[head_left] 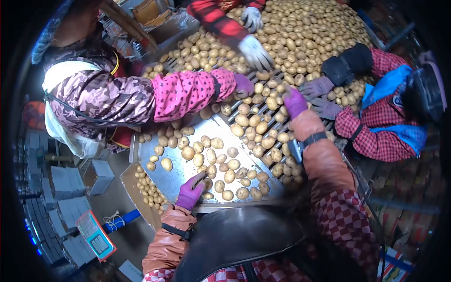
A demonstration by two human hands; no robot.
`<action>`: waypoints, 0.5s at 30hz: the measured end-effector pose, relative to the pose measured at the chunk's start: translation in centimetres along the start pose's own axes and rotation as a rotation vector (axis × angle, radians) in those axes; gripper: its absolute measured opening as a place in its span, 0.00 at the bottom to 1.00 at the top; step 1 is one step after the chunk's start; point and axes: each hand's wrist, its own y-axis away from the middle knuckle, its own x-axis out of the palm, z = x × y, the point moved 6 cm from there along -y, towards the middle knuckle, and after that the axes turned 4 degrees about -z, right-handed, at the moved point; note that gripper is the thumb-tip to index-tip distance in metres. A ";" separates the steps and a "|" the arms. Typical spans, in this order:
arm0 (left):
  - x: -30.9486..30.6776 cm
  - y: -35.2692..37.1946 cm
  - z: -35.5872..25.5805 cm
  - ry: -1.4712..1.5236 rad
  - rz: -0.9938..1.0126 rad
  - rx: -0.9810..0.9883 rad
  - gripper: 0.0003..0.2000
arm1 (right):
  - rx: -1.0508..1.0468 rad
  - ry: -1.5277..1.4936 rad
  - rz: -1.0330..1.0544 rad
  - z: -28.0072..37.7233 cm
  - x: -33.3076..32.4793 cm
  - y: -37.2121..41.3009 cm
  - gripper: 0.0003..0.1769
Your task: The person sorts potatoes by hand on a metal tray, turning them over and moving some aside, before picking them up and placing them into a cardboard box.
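My left hand (190,191), in a purple glove, rests at the near left part of a metal tray (188,207). Its fingers reach out, slightly apart, beside loose potatoes (211,170); no potato shows clearly in its grasp. Over the slatted grading rack (257,109) stretches my right hand (296,103), also purple-gloved. Its fingers extend away from me among potatoes (272,103) on the bars, and the palm side is hidden. Both my forearms wear brown sleeve covers with dark straps.
A large potato heap (305,33) lies at the far side. Co-workers' gloved hands work close by: a white glove (256,52), a purple glove (243,85) and greyish gloves (317,88). A carton of small potatoes (146,188) and a scale (96,236) stand left.
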 end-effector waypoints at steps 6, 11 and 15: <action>-0.1 0.1 2.1 -0.014 -0.056 -0.062 0.20 | -0.192 0.564 0.056 1.7 4.6 -6.7 0.19; 0.0 0.8 2.7 -0.036 -0.079 -0.071 0.23 | -0.491 0.767 0.043 2.5 6.9 -6.1 0.15; 0.6 0.5 1.5 -0.012 -0.068 -0.073 0.23 | -0.609 0.848 0.073 4.7 7.8 -3.2 0.15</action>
